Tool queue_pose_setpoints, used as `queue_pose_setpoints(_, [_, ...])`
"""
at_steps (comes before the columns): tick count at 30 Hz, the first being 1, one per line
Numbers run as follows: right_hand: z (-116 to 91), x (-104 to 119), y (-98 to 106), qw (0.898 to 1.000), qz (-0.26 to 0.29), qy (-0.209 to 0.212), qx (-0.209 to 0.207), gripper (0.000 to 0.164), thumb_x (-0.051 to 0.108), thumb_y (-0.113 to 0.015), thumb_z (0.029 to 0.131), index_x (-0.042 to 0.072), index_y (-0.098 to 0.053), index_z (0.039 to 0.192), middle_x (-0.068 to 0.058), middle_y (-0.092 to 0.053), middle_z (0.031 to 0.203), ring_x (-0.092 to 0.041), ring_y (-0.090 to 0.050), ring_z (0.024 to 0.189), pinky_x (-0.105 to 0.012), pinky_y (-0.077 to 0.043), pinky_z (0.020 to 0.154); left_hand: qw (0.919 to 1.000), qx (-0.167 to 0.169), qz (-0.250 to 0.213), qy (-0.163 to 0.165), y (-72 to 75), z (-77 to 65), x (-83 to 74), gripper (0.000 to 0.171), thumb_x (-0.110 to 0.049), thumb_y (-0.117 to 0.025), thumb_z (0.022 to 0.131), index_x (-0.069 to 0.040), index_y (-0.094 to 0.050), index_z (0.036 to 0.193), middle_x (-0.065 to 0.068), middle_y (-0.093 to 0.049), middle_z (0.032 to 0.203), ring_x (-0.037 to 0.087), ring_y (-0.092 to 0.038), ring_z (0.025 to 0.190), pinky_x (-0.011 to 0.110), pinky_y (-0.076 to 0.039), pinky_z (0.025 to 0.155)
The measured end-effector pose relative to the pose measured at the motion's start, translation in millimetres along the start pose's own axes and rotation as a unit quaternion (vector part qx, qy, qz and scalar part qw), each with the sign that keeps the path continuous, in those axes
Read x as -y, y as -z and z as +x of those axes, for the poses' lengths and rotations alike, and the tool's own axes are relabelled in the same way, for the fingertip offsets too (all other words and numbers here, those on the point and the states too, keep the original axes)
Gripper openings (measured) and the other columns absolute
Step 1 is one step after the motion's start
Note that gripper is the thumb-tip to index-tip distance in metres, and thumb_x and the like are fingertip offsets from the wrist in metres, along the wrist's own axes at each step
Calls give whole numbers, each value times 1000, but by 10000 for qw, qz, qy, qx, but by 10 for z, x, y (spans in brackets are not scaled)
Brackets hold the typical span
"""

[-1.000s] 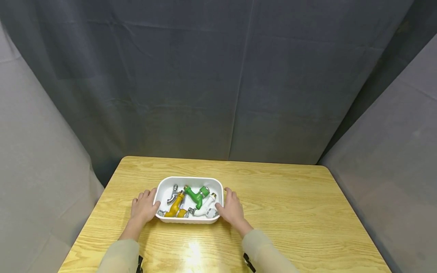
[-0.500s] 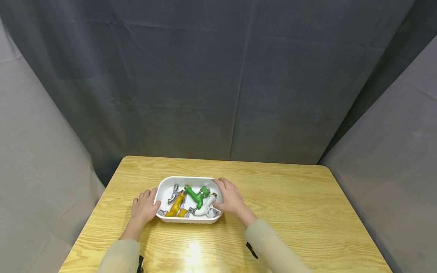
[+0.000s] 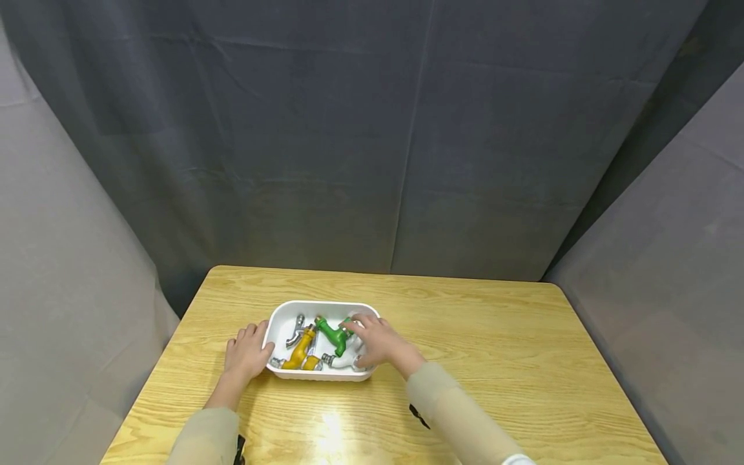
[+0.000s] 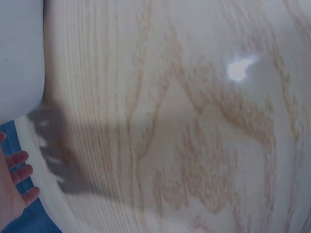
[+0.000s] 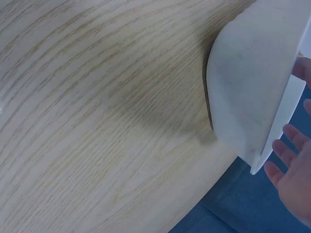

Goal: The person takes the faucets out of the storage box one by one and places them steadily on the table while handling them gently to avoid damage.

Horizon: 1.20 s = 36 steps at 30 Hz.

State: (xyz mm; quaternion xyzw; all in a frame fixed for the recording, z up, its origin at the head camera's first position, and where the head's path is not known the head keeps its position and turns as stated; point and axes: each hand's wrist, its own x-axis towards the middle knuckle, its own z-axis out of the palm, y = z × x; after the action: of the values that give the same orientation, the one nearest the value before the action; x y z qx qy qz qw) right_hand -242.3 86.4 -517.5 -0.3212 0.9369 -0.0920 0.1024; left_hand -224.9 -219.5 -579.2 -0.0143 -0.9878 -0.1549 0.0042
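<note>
A white plastic tray holds several small faucets: a yellow faucet, a green faucet, a white faucet and a chrome faucet. My left hand rests at the tray's left end, thumb on the rim and fingers along the outer wall. Over the tray's right end reaches my right hand, its spread fingers over the green faucet's handle end and the white faucet, partly hiding both. In the right wrist view, the relaxed fingers overlap the tray rim.
The tray stands on a light wooden table, left of its middle. A dark grey curtain hangs behind the table. Pale cloth panels flank it on both sides.
My right hand has left the tray's right outer wall, risen over the rim and moved left above the faucets. The left hand and the tray have stayed in place.
</note>
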Motion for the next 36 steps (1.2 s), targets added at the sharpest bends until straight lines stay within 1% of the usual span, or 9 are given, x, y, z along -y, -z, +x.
queue_pose_setpoints(5, [24, 41, -16, 9990, -28, -86, 434, 83, 31, -77, 69, 30, -34, 141, -5, -30, 145, -29, -25, 133, -52, -19, 107, 10000, 11, -49, 40, -9, -4, 3, 56, -33, -45, 89, -8, -35, 138, 20, -43, 127, 38, -38, 115, 59, -31, 89])
queue_pose_setpoints(11, [67, 72, 9, 9966, -157, -126, 801, 81, 28, -76, 70, 33, -34, 140, -3, -30, 146, -31, -25, 134, -51, -18, 108, 10000, 20, -50, 82, -4, 0, -7, 57, -33, -44, 89, -8, -35, 138, 20, -43, 127, 38, -38, 116, 58, -31, 89])
queue_pose_setpoints(15, [103, 101, 29, 9936, -376, -196, 1044, 78, 23, -74, 71, 37, -36, 138, 1, -31, 146, -30, -26, 134, -49, -21, 107, 9999, 32, -54, 124, 0, 1, -14, 57, -34, -44, 89, -9, -34, 139, 20, -43, 128, 38, -37, 117, 58, -31, 90])
queue_pose_setpoints(18, [122, 116, 20, 9912, -484, -243, 1207, 78, 15, -71, 71, 39, -37, 137, 2, -30, 146, -28, -25, 135, -48, -21, 108, 9999, 44, -65, 135, 6, 0, -21, 57, -33, -44, 89, -9, -34, 139, 20, -43, 128, 38, -37, 117, 58, -31, 90])
queue_pose_setpoints(23, [143, 114, -33, 9885, -592, -198, 1377, 81, 4, -66, 70, 40, -39, 136, 3, -30, 146, -27, -24, 135, -49, -19, 108, 9999, 41, -64, 127, 9, -6, -32, 56, -33, -45, 89, -9, -34, 139, 19, -43, 128, 38, -37, 116, 58, -31, 89])
queue_pose_setpoints(28, [167, 117, -59, 9865, -760, -152, 1445, 76, 5, -66, 70, 43, -43, 131, 4, -34, 144, -23, -28, 134, -47, -21, 108, 9999, 20, -91, 110, 2, -9, -36, 56, -32, -45, 89, -9, -35, 139, 19, -43, 127, 37, -38, 116, 58, -31, 89])
queue_pose_setpoints(32, [177, 143, -52, 9846, -723, -257, 1572, 71, 7, -67, 73, 44, -46, 129, 4, -35, 144, -20, -29, 133, -44, -21, 108, 9999, -1, -88, 112, 6, -6, -31, 55, -32, -45, 89, -9, -35, 139, 19, -43, 127, 38, -38, 116, 58, -31, 89])
queue_pose_setpoints(36, [172, 161, -33, 9843, -605, -362, 1618, 69, 7, -69, 73, 44, -48, 127, 6, -43, 139, -16, -34, 130, -42, -21, 108, 9999, 0, -87, 104, 10, -11, -29, 56, -32, -45, 89, -9, -35, 139, 20, -43, 128, 38, -37, 116, 59, -31, 90])
